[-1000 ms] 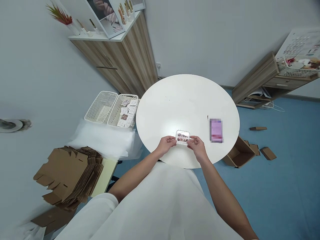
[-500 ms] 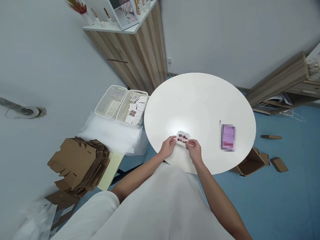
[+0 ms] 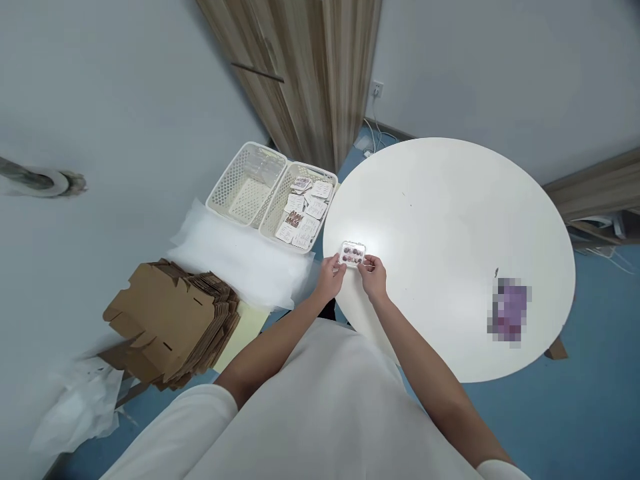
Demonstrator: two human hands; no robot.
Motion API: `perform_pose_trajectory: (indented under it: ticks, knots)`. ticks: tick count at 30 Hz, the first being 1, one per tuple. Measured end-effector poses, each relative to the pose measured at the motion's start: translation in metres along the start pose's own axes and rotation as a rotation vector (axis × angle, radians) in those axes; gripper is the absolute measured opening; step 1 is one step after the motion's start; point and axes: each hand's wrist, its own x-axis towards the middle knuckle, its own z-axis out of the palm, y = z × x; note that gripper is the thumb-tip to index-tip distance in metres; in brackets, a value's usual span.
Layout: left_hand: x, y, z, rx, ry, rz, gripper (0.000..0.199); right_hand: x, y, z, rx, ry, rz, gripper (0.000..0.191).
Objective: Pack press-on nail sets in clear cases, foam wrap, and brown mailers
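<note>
A small clear plastic case [image 3: 353, 253] holds two rows of dark reddish and pinkish oval pieces that look like press-on nails. My left hand [image 3: 331, 277] grips its left side between thumb and fingers. At the lower right corner, my right hand [image 3: 373, 275] pinches the same case. Both hands are over the left edge of the round white table [image 3: 440, 200]. Left of them stands a white basket [image 3: 327, 177] with white cards and one card of brown nail-like pieces in it.
A second white basket [image 3: 215, 193] adjoins the first. White foam sheets [image 3: 240, 257] lie before them, beside stacked flat cardboard boxes [image 3: 160, 320]. A pixelated purple item [image 3: 510, 310] rests on the table's right side. Behind stands a wooden cabinet [image 3: 310, 73].
My view has turned left and down, so the table appears farther right and the baskets nearer. Both hands still hold the case, which has shifted toward the table's left edge.
</note>
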Motion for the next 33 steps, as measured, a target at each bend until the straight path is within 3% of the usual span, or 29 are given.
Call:
perform_pose_trajectory:
  ticks: [7, 15, 25, 33]
  knots:
    - [0.048, -0.004, -0.018, 0.005, -0.038, -0.004, 0.055, 0.038, -0.015, 0.045, -0.035, 0.035, 0.044, 0.036]
    - [0.065, -0.016, -0.023, -0.005, -0.116, -0.075, 0.061, 0.051, -0.019, 0.060, -0.063, 0.057, 0.054, 0.036]
    - [0.062, -0.014, -0.024, -0.045, -0.114, -0.085, 0.065, 0.046, -0.023, 0.047, -0.044, 0.015, 0.037, 0.044]
    - [0.031, 0.001, -0.032, -0.120, -0.052, -0.102, 0.060, 0.007, -0.021, 0.009, -0.003, -0.058, -0.033, 0.048]
